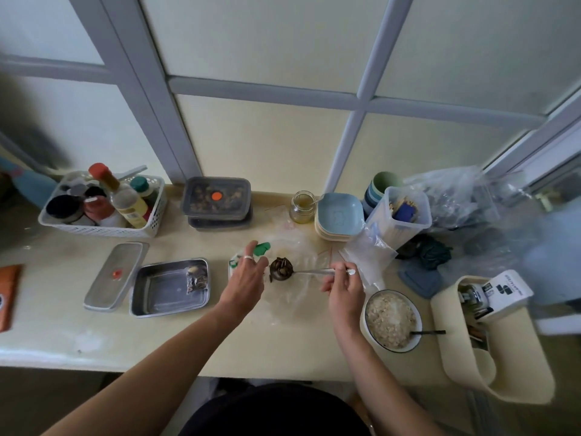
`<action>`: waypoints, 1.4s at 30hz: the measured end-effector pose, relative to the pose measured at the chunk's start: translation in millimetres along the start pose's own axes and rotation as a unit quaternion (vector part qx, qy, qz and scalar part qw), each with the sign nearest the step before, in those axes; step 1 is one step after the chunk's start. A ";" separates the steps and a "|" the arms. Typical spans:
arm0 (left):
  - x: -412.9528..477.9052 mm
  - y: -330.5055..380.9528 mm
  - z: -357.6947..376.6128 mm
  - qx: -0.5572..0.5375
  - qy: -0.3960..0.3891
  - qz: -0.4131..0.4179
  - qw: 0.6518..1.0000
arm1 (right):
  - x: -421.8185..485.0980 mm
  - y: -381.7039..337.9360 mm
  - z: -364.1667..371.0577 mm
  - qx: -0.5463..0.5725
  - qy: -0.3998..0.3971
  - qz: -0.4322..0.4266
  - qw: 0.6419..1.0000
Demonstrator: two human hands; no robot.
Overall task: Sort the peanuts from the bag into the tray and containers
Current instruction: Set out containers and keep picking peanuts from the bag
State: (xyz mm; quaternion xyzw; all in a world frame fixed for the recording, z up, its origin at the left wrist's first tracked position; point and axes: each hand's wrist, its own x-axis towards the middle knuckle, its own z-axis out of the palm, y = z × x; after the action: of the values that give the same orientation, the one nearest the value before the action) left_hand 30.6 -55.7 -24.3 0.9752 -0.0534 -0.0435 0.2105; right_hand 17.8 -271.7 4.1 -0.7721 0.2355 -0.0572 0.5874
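Right hand [344,286] pinches the spoon [314,272] by its handle. The spoon's bowl is heaped with dark pieces [280,269], just right of the left hand [246,278]. Left hand's fingers are spread and straight over a green-and-white packet [262,248], holding nothing. Clear bag [292,298] lies under the spoon. Metal tray [163,289] sits left of the left hand, lid [116,275] beside it.
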 end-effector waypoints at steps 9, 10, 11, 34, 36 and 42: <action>-4.5 -12.9 12.8 0.004 0.032 0.091 0.995 | -2.2 -1.0 3.9 -0.003 -0.042 0.015 0.999; -6.0 -14.5 12.6 -0.004 0.026 0.084 0.996 | -2.0 -0.4 4.8 -0.002 -0.042 0.021 0.999; -7.3 -16.0 14.2 -0.007 0.029 0.082 0.996 | -1.8 0.4 5.7 -0.003 -0.041 0.027 0.999; 30.7 -6.5 33.4 -0.209 -0.039 -0.153 0.965 | -2.4 -51.2 0.1 -0.068 0.029 -0.154 0.985; 34.9 -4.7 35.8 -0.211 -0.032 -0.152 0.965 | -2.3 -52.4 -1.6 -0.082 0.022 -0.187 0.979; 43.0 -5.5 39.0 -0.218 -0.029 -0.138 0.966 | -13.7 -48.5 2.5 -0.127 -0.030 -0.303 0.944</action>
State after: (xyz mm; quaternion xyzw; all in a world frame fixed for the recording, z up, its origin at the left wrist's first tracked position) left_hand 69.5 -71.8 -64.6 0.9019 0.0866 -0.1111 0.4083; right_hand 21.0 -253.9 51.2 -0.8767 -0.0225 -0.1790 0.4460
